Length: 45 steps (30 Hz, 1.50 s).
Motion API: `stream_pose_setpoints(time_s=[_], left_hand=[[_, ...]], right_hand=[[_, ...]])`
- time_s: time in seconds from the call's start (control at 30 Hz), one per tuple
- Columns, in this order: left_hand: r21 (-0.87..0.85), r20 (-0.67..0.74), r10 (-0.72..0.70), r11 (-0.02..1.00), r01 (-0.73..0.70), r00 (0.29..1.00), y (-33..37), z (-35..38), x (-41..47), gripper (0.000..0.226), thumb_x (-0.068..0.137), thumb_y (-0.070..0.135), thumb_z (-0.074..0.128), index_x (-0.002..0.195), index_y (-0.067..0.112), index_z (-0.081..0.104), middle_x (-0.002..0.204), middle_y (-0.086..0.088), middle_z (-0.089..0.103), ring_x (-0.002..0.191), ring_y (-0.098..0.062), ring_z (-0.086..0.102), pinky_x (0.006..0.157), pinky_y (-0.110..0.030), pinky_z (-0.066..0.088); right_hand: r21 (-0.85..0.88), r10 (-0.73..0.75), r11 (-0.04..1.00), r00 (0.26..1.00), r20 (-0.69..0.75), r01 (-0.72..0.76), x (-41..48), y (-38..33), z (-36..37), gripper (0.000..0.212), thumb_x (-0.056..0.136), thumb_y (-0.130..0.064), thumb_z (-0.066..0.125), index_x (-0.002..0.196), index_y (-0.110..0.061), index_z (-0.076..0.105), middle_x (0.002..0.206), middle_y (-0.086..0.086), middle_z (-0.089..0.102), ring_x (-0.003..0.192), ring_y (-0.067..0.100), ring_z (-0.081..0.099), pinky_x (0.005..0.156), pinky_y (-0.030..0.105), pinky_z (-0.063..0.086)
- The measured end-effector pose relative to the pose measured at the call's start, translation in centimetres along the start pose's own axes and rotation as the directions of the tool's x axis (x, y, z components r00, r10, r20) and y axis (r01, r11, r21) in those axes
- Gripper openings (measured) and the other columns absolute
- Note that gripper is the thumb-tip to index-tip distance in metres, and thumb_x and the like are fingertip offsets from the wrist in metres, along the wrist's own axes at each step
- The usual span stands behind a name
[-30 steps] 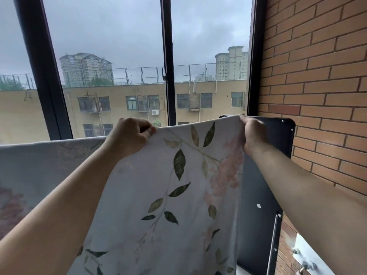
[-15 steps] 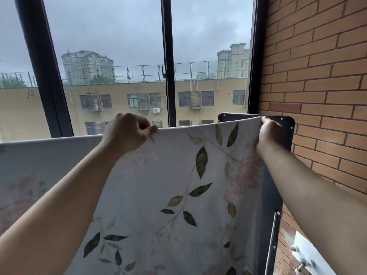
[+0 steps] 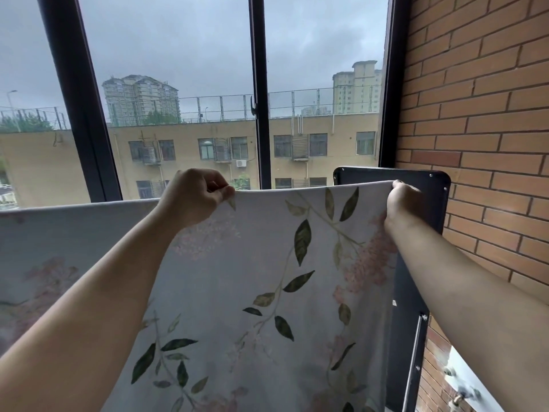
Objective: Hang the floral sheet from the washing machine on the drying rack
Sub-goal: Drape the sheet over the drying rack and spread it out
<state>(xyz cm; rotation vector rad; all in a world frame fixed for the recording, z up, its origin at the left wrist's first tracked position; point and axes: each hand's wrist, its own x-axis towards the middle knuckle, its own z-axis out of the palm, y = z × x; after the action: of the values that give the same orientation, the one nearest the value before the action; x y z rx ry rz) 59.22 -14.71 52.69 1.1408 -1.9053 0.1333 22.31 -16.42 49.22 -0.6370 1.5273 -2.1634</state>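
Note:
The floral sheet (image 3: 261, 278), pale grey with green leaves and pink blossoms, hangs stretched across the lower half of the view in front of the window. My left hand (image 3: 193, 199) pinches its top edge near the middle. My right hand (image 3: 401, 203) grips the top right corner. The edge between them is pulled taut. To the left of my left hand the sheet's top edge (image 3: 74, 208) runs level across the view. Whatever it hangs over is hidden under the cloth. No washing machine shows.
A black panel (image 3: 430, 197) with rounded corners stands right behind the sheet's right end, against the brick wall (image 3: 481, 114). Black window frames (image 3: 260, 93) rise behind the sheet. A white fixture (image 3: 463, 385) sits low on the wall at bottom right.
Both hands have carried the sheet's top edge to the right, so the right corner now overlaps the black panel. The edge between the hands is tighter and flatter.

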Motion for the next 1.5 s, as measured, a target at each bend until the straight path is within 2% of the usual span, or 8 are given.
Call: stream_pose_setpoints(time_s=[0.6,0.77,0.87,1.0,1.1,1.23,1.37,1.5], left_hand=[[0.024,-0.017,0.022,0.999,-0.022,1.000,0.0,0.4,0.0,0.007,0.085,0.031,0.074,0.078,0.029,0.074,0.066,0.015,0.067,0.061,-0.005,0.061,0.056,-0.018,0.043],[0.025,-0.018,-0.004,1.000,0.005,1.000,-0.1,0.2,0.0,0.006,0.085,0.032,0.074,0.080,0.030,0.075,0.069,0.014,0.068,0.066,-0.008,0.064,0.062,-0.025,0.053],[0.011,-0.012,-0.002,1.000,0.002,1.000,0.3,0.0,-0.1,0.008,0.085,0.030,0.074,0.077,0.030,0.075,0.067,0.014,0.068,0.066,-0.009,0.064,0.062,-0.026,0.053],[0.002,0.007,0.000,1.000,0.000,1.000,0.8,-0.3,-0.4,0.010,0.085,0.026,0.073,0.076,0.023,0.076,0.064,0.010,0.067,0.060,-0.006,0.060,0.056,-0.020,0.044],[0.008,0.078,0.002,1.000,-0.003,0.997,1.2,-1.2,-0.6,0.019,0.087,0.020,0.068,0.069,0.020,0.072,0.057,0.008,0.062,0.048,-0.002,0.049,0.049,-0.019,0.036],[0.109,0.190,0.034,0.993,-0.055,0.981,0.3,-2.9,-1.3,0.023,0.093,0.015,0.060,0.079,0.028,0.071,0.068,0.011,0.064,0.057,-0.002,0.057,0.054,-0.016,0.042],[0.099,0.109,0.043,0.994,-0.054,0.993,-3.1,-5.0,-2.5,0.018,0.091,0.031,0.066,0.080,0.023,0.078,0.065,0.010,0.069,0.059,-0.012,0.063,0.059,-0.028,0.052],[0.140,0.020,-0.093,0.986,0.089,0.995,-8.4,-8.4,-3.8,0.035,0.090,0.044,0.063,0.071,0.016,0.072,0.056,0.008,0.063,0.053,-0.015,0.060,0.054,-0.033,0.052]], right_hand=[[-0.091,0.068,0.993,0.997,-0.038,-0.071,-0.1,1.3,-1.5,0.022,0.088,-0.018,0.052,0.097,-0.012,0.070,0.097,0.009,0.067,0.086,0.024,0.062,0.074,0.035,0.049],[-0.349,0.022,0.931,0.970,-0.242,-0.108,-2.8,1.0,-0.7,0.040,0.086,-0.019,0.047,0.125,-0.014,0.048,0.139,0.015,0.043,0.130,0.033,0.041,0.109,0.047,0.031],[-0.474,-0.392,0.822,0.918,-0.068,0.316,-7.7,0.2,1.5,0.037,0.089,-0.022,0.053,0.125,-0.017,0.048,0.137,0.010,0.044,0.131,0.028,0.038,0.106,0.046,0.026],[-0.222,-0.710,0.550,0.590,0.385,0.805,-14.9,-0.7,6.8,0.028,0.095,-0.018,0.052,0.122,-0.010,0.051,0.122,0.007,0.059,0.114,0.021,0.054,0.102,0.038,0.041],[-0.038,-0.622,0.578,0.471,0.626,0.815,-19.9,-2.9,10.7,0.031,0.103,-0.023,0.044,0.130,-0.010,0.048,0.126,0.012,0.062,0.114,0.024,0.059,0.094,0.033,0.047],[-0.105,-0.367,0.642,0.425,0.827,0.759,-22.3,-2.3,13.8,0.047,0.105,-0.047,0.025,0.131,-0.019,0.052,0.122,0.012,0.064,0.110,0.029,0.061,0.084,0.034,0.045],[-0.221,-0.430,0.371,0.377,0.820,0.902,-23.2,-0.3,14.1,0.060,0.103,-0.054,0.013,0.102,-0.023,0.063,0.096,0.006,0.069,0.081,0.026,0.056,0.069,0.034,0.036],[-0.317,-0.513,0.265,0.412,0.754,0.911,-23.1,-0.1,14.9,0.066,0.105,-0.051,0.012,0.085,-0.019,0.067,0.083,0.004,0.068,0.074,0.024,0.059,0.067,0.031,0.033]])
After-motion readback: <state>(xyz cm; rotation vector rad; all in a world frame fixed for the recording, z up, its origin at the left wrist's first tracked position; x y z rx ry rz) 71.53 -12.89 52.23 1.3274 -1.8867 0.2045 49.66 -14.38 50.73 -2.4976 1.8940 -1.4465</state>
